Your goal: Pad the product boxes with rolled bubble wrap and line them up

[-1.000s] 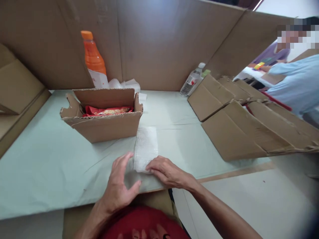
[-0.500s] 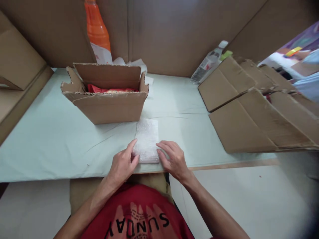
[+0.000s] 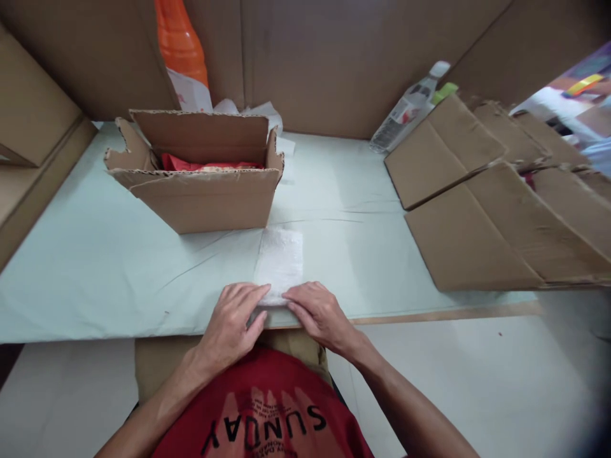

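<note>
Near the front edge of the counter (image 3: 344,261), the left hand (image 3: 238,318), thumb spread from fingers, and the right hand (image 3: 319,312), narrowed, its grip unclear, touch the near end of the white wrap (image 3: 281,257), where light, even pressure should hold it flat, its far end beside the cardboard box (image 3: 210,207)
</note>
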`<state>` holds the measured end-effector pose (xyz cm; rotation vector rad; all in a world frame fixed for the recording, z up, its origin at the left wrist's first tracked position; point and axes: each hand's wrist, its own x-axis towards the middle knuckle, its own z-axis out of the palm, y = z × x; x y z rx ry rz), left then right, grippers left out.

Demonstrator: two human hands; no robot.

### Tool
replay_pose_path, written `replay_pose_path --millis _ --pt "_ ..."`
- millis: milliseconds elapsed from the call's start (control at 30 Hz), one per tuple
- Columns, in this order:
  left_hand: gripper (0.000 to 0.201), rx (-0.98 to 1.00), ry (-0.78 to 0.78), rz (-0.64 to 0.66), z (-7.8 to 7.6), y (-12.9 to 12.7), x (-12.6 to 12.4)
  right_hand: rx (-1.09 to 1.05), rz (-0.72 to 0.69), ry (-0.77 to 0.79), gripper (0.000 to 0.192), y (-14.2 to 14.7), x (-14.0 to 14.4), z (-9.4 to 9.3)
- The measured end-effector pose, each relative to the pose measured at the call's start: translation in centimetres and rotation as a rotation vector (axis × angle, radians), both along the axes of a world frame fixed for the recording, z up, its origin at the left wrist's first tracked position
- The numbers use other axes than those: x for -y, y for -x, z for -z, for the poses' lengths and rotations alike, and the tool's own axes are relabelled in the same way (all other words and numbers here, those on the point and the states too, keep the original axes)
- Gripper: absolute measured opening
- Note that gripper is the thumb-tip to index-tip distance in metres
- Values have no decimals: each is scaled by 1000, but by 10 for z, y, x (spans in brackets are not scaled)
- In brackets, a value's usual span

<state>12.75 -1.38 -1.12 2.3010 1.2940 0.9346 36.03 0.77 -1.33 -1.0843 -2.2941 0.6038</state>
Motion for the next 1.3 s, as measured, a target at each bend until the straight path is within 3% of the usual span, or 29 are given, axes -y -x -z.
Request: replay_pose_path --millis 67,133,267,333,467,600,667,767,833,900,1000,1100,1300 --pt "34 36 48 -11 -1 0 3 -66 -6 179 20 0 0 -4" --pt "33 50 83 -59 1 -1 1 -100 34 252 20 1 1 -6" --pt "32 -47 55 -164 8 -7 -13 -77 205 -110 20 2 5 -8" --pt "31 -113 41 -204 11 -10 -19 -14 159 -248 22 2 8 -9" --pt "32 -90 -10 -240 12 -11 -19 178 22 -271 28 5 7 -3" --pt "40 17 -36 -75 8 -4 -8 148 57 -252 19 9 3 3" --pt "40 61 -13 -50 6 0 -3 61 63 -195 18 9 4 1" --pt "36 121 29 -122 4 4 1 -47 94 37 17 8 6 -7" --pt "33 136 56 -187 4 5 0 -51 131 195 19 9 4 -10" --pt "32 145 99 -254 4 6 0 5 178 230 21 11 -3 -8" --pt "33 132 152 -307 7 8 1 150 207 103 20 15 -20 1" --pt "28 38 91 -304 9 9 5 243 203 -13 18 18 -32 8" --pt "22 -121 34 -279 11 6 9 247 145 -66 31 18 -30 7"
